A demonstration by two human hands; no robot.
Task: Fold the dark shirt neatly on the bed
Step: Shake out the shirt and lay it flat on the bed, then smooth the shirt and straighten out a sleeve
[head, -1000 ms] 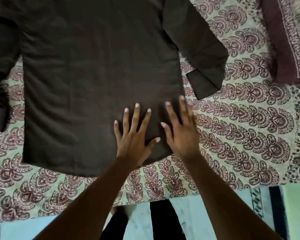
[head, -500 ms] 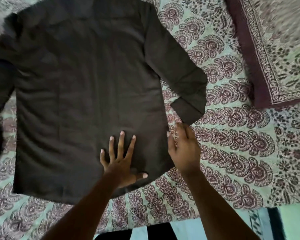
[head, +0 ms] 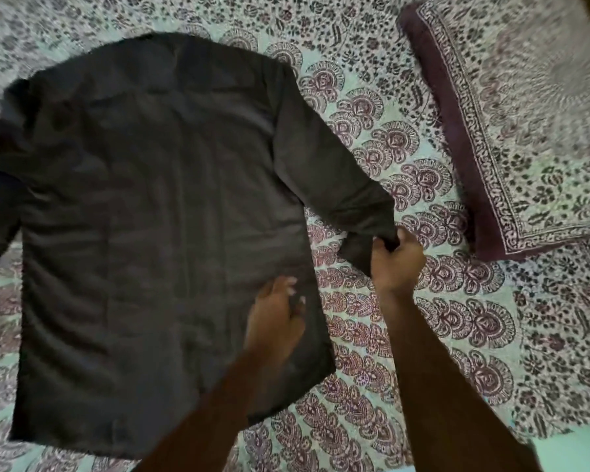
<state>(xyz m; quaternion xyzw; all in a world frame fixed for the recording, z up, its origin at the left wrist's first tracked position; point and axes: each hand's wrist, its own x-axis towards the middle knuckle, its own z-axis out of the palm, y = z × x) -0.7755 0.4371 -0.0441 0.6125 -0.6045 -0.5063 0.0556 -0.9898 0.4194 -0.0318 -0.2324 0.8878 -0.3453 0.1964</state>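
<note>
The dark shirt lay spread flat across the frame's left and centre on the patterned bed. The right hand gripped its sleeve cuff; the left hand, fingers loosely curled, rested on the hem area.

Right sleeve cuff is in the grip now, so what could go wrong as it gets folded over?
1. The right hand pinches only the cuff, so the sleeve may twist or bunch when carried across.
2. The left hand rests near the dark shirt's right edge with curled fingers; pulling could drag the body and wrinkle it.
3. The far left sleeve runs out of view, unchecked.
</note>
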